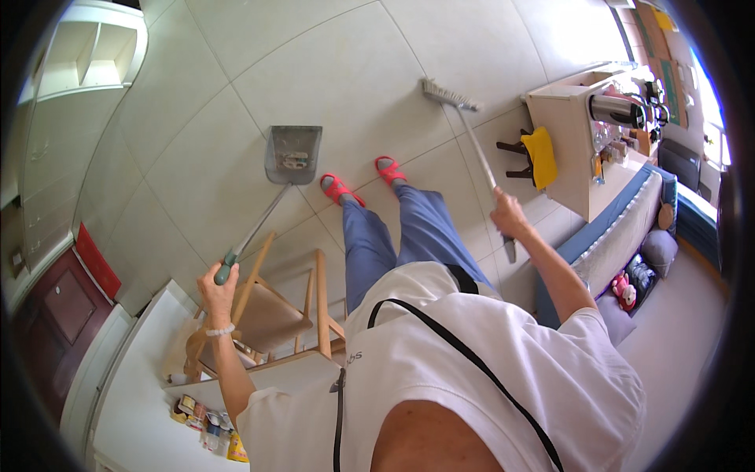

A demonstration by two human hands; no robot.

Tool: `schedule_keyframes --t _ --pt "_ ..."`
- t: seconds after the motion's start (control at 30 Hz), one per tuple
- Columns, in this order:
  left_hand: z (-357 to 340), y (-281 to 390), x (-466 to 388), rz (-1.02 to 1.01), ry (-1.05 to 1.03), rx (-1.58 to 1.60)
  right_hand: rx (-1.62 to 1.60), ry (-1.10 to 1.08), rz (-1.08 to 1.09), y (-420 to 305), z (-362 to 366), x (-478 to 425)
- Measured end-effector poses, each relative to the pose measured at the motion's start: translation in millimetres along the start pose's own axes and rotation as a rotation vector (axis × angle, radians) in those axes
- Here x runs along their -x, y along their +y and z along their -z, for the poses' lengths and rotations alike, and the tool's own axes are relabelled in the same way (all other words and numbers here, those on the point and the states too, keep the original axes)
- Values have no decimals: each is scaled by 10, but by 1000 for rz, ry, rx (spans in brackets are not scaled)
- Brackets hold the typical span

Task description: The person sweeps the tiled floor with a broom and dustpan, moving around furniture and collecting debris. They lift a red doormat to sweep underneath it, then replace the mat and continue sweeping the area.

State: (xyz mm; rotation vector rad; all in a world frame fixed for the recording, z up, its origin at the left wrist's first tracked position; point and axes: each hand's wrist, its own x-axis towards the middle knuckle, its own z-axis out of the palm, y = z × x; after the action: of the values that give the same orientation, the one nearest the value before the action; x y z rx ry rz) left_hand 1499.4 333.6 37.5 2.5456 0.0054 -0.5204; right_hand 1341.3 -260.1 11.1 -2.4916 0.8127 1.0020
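Observation:
My left hand [217, 291] grips the green end of a long-handled dustpan [272, 154], whose grey pan rests on the tiled floor ahead and to the left of my feet. Some light-coloured debris [295, 160] appears to lie in the pan. In my right hand [508, 213] is the pale handle of a broom [475, 138]. Its bristled head [451, 96] is out on the floor to the right, apart from the dustpan. The red sandals [337, 189] on my feet stand between the two tools.
Wooden chairs [321, 295] stand close by my left arm, beside a white surface [135, 407] with packets. To the right are a small stool with a yellow cover [540, 158], a cabinet [560, 147] bearing a metal flask [616, 111], and a blue-edged sofa [619, 215].

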Motion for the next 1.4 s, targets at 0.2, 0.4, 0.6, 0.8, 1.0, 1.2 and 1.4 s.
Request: schedule_keyframes --t 0.2,0.4,0.6,0.8,1.0,1.2,1.4 --pt "26 119 -19 -30 -1 12 -162 -183 -10 -893 -346 226" --pt "-17 60 -13 -27 3 69 -202 -137 310 -1607 -784 78" --pt "14 27 31 -111 63 18 -433 -546 294 -2352 -537 15" --pt "115 -137 135 44 59 98 -707 -497 85 -2201 178 -141" --pt "223 -622 365 172 146 229 -640 -161 150 -2340 631 -1223" --pt "396 -620 352 278 125 210 -831 -88 84 -3211 689 -2185" --pt "446 -582 248 323 180 206 -343 -119 182 -3271 -292 -1696"
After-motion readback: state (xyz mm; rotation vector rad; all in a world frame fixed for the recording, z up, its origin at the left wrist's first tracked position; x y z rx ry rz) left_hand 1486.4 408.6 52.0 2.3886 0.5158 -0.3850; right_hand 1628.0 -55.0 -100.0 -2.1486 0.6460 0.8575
